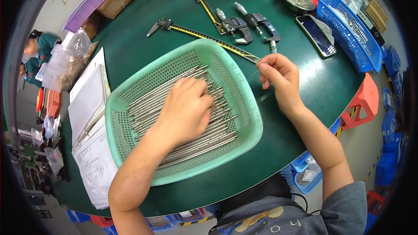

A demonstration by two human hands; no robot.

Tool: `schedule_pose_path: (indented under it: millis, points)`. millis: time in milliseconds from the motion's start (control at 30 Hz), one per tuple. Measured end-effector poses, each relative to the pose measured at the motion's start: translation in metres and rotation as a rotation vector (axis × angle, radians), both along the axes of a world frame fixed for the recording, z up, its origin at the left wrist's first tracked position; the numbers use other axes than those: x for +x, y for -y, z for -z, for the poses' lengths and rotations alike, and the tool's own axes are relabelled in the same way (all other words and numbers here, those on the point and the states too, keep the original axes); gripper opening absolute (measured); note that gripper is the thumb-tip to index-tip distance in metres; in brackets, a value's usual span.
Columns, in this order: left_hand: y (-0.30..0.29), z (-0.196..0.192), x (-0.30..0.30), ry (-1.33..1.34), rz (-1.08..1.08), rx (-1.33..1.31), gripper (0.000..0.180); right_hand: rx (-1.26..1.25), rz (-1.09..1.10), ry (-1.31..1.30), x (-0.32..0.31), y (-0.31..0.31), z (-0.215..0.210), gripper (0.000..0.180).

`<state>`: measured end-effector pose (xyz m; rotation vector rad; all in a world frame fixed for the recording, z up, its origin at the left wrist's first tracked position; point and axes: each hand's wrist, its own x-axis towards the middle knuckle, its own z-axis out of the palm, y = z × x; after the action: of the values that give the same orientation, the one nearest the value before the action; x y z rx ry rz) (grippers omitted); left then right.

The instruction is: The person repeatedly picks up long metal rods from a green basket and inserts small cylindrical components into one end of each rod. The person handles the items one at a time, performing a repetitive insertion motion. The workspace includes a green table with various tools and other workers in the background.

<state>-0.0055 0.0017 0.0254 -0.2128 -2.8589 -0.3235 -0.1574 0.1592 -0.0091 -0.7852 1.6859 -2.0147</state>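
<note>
A light green perforated plastic basket (257, 126) stands on the green table, holding many slim metal rods (200, 146) laid side by side. My left hand (185, 109) is over the middle of the rods, fingers curled down among them. Its fingertips are hidden, so what they grip does not show. Just beyond the basket's right rim, my right hand (285, 80) is raised above the table. Thumb and forefinger pinch a thin metal pin (254, 74), which points down toward the left.
Two digital calipers (209, 42) and two micrometers (237, 26) lie behind the basket. Farther right are a phone (315, 35), a metal bowl (298, 0) and a blue basket (369, 63) of small parts. Papers (93, 161) lie left; a red stool (363, 100) stands beyond the table's right edge.
</note>
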Motion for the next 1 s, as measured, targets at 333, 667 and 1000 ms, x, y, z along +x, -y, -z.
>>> schedule_pose_path:
  millis: [333, 667, 1000]
  points:
    - [0.009, -0.005, 0.0, 0.029, 0.059, -0.006, 0.012, -0.015, 0.037, -0.031, -0.005, -0.005, -0.004, 0.011]
    - [0.023, -0.03, 0.022, 0.073, -0.253, 0.489, 0.012, -0.014, 0.039, -0.081, -0.002, -0.003, -0.002, 0.011]
    - [0.012, -0.003, 0.013, 0.205, -0.127, 0.428, 0.017, 0.032, 0.036, -0.159, -0.001, -0.002, 0.0, 0.009]
